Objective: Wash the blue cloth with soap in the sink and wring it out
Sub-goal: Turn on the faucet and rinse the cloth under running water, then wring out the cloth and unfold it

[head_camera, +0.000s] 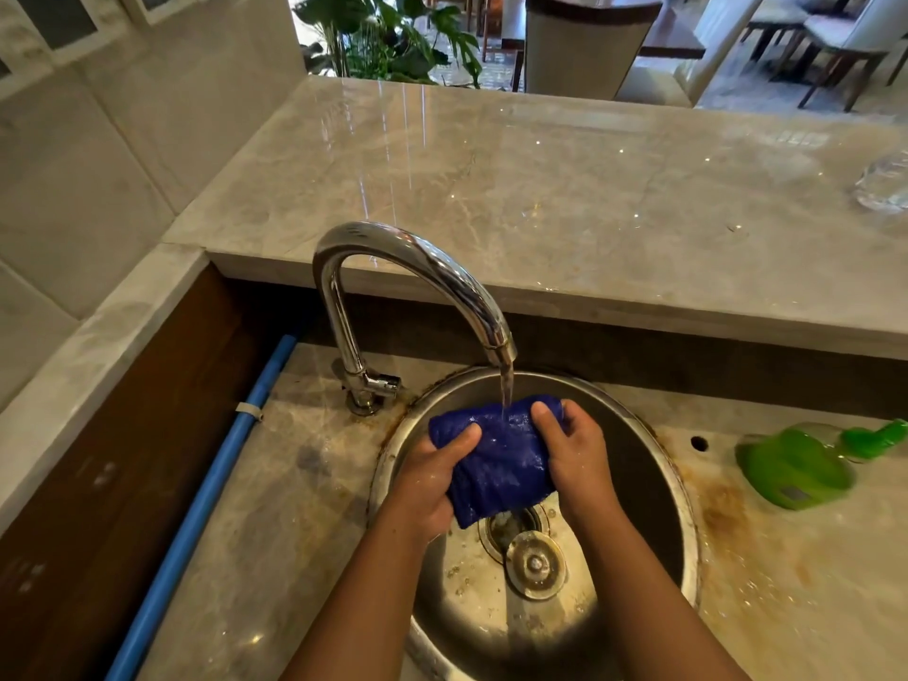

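Both hands clench the blue cloth point(501, 459) between them. The left hand point(432, 479) wraps the left end with its thumb lying across the top, and the right hand point(572, 454) closes on the right end, thumb over the upper edge. The cloth is bunched into a thick roll held above the sink point(658, 484), just over the drain point(511, 525), with its top edge directly under the stream from the tap point(417, 287).

The cloth looks soaked — it glistens, and its lower corner hangs limp toward the drain. I judge it soft and floppy, heavier than it would be dry, and slippery where water or soap sits on it. It should not tear or break under a hard squeeze. The best hold for wringing is likely the one it has now: one fist at each end of the roll, so the hands can twist against each other. A hold nearer the middle would leave the ends flapping and dripping.

No suds show on the cloth, so I cannot tell whether soap is already in it. A green bottle point(796, 469) lies on its side on the bench point(295, 508) to the right of the sink, well apart from the hands — probably the soap. A loose drain stopper point(535, 565) rests in the basin beside the drain. The bench around the sink is stained and wet.
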{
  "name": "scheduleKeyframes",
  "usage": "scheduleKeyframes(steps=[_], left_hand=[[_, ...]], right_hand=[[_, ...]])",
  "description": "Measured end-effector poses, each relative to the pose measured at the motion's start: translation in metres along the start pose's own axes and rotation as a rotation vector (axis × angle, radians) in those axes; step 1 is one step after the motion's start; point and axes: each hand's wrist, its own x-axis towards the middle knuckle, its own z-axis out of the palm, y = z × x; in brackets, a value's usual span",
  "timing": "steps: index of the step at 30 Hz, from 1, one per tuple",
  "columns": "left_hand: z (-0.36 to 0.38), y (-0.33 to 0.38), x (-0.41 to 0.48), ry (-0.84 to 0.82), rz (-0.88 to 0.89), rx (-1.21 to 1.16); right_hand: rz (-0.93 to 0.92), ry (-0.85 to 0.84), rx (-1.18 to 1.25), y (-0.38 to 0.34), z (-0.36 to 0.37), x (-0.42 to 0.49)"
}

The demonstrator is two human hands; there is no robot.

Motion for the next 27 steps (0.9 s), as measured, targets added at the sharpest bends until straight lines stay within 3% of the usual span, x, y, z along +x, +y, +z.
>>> scheduleKeyframes(steps=[9, 13, 21, 27], left_hand=[[-0.008, 0.004, -0.010, -0.098, -0.036, 0.036], [-0.018, -0.001, -0.012, -0.078, -0.056, -0.013], [-0.025, -0.007, -0.022, -0.022, -0.075, -0.164], [-0.017, -0.010, -0.023, 0.036, -0.114, -0.195]], right_hand=[[0.071, 0.024, -0.292, 0.014, 0.002, 0.023], [-0.020, -0.003, -0.375, -0.004, 0.011, 0.041], [-0.224, -0.423, -0.343, -0.036, 0.055, 0.063], [-0.189, -0.632, -0.385, -0.027, 0.083, 0.073]])
